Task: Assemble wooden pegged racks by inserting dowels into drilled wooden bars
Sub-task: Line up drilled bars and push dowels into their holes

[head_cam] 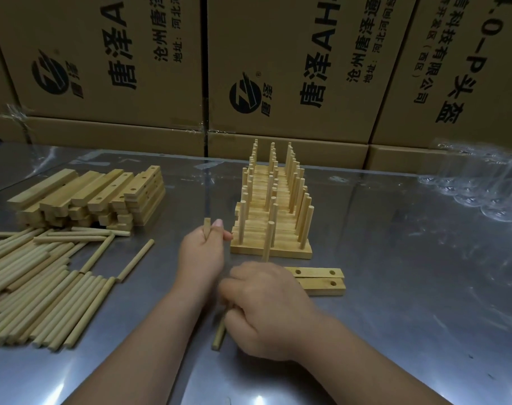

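Two drilled wooden bars (322, 280) lie side by side on the metal table, their left ends hidden under my right hand (266, 308). That hand grips dowels: one dowel (268, 241) stands up above the knuckles, and another dowel end (219, 336) pokes out below the fist toward me. Whether the upright one sits in a bar hole is hidden. Just left, my left hand (200, 255) grips a single dowel (207, 225) upright, its tip showing above the thumb. Directly behind the bars stands a row of finished pegged racks (273, 200).
A stack of drilled bars (102, 197) sits at the back left, with a loose pile of dowels (35, 287) in front of it. Printed cardboard boxes (278, 68) wall off the table's far edge. Crumpled clear plastic wrap (482, 185) lies at the right.
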